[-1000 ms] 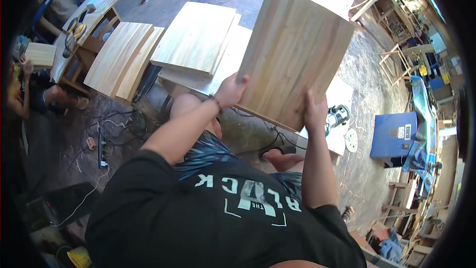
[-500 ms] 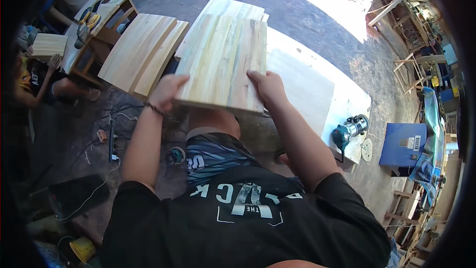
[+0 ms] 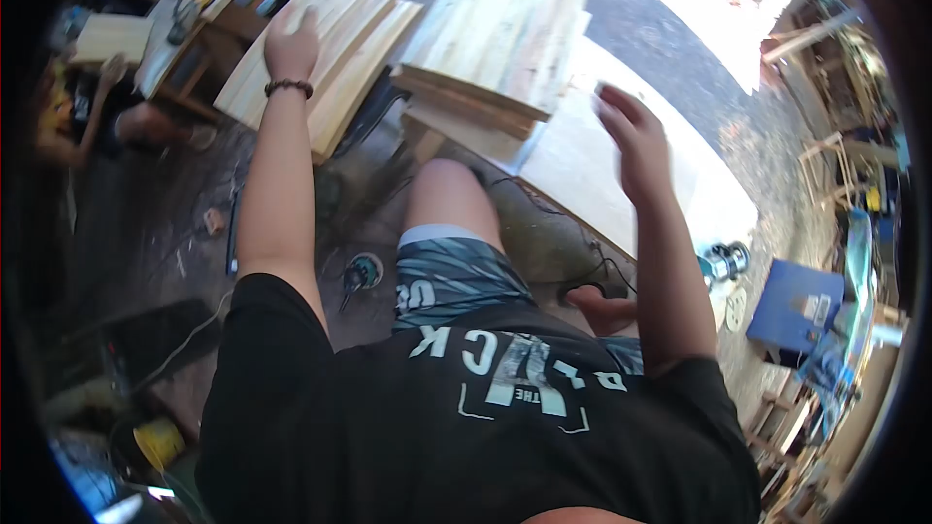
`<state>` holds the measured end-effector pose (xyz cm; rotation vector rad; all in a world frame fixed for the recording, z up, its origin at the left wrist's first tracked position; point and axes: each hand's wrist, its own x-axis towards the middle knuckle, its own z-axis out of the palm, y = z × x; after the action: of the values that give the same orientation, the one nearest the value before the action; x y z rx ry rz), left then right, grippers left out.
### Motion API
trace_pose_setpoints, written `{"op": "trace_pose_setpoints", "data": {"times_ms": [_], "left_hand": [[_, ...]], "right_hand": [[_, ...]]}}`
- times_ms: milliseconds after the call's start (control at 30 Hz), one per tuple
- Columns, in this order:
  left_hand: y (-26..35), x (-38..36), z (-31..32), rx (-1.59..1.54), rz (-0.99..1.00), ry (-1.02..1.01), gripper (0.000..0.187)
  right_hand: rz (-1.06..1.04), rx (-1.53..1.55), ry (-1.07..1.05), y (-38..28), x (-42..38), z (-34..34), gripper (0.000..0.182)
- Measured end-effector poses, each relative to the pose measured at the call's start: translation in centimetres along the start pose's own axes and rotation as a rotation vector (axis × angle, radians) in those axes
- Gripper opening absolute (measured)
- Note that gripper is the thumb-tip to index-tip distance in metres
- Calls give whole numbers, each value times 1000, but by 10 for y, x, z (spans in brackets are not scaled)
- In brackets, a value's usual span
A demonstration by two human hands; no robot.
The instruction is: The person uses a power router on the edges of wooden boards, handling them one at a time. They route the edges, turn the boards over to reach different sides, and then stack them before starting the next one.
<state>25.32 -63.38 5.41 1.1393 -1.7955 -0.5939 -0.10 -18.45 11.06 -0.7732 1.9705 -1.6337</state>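
Observation:
A stack of pale wooden panels (image 3: 495,29) rests on the far left end of a white work table (image 3: 621,165). To the left stands another stack of wooden panels (image 3: 340,39). My left hand (image 3: 291,47) is over that left stack, thumb apart from the fingers, with nothing seen in it; whether it touches the wood is unclear. My right hand (image 3: 631,131) is open above the white table, right of the middle stack, its fingers slightly blurred and holding nothing.
A router (image 3: 723,262) lies at the table's right end, near a blue box (image 3: 796,306). A round power tool (image 3: 363,272) is on the floor by my leg. Cables hang below the table. Another person (image 3: 97,116) sits at the far left, by a bench.
Both hands have let go of the wooden panel, which now lies on the middle stack. My left hand has moved left over the other stack, my right hand to the right.

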Motion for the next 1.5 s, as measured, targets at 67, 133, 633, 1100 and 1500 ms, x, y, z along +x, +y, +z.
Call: {"op": "trace_pose_setpoints", "data": {"times_ms": [67, 133, 633, 1100, 1500], "left_hand": [[-45, -22, -54, -27, -228, 273, 86], [-106, -37, -70, -101, -557, 289, 92], [-226, 25, -69, -332, -1143, -278, 49], [-130, 89, -93, -716, -877, -78, 44], [206, -58, -220, -463, -36, 7, 59]], "right_hand": [[52, -201, 40, 27, -53, -34, 46], [245, -129, 131, 71, -105, -69, 40], [312, -297, 118, 85, -207, -78, 35], [342, -95, 218, 70, -263, -102, 39], [295, -95, 296, 76, -288, -134, 40]]}}
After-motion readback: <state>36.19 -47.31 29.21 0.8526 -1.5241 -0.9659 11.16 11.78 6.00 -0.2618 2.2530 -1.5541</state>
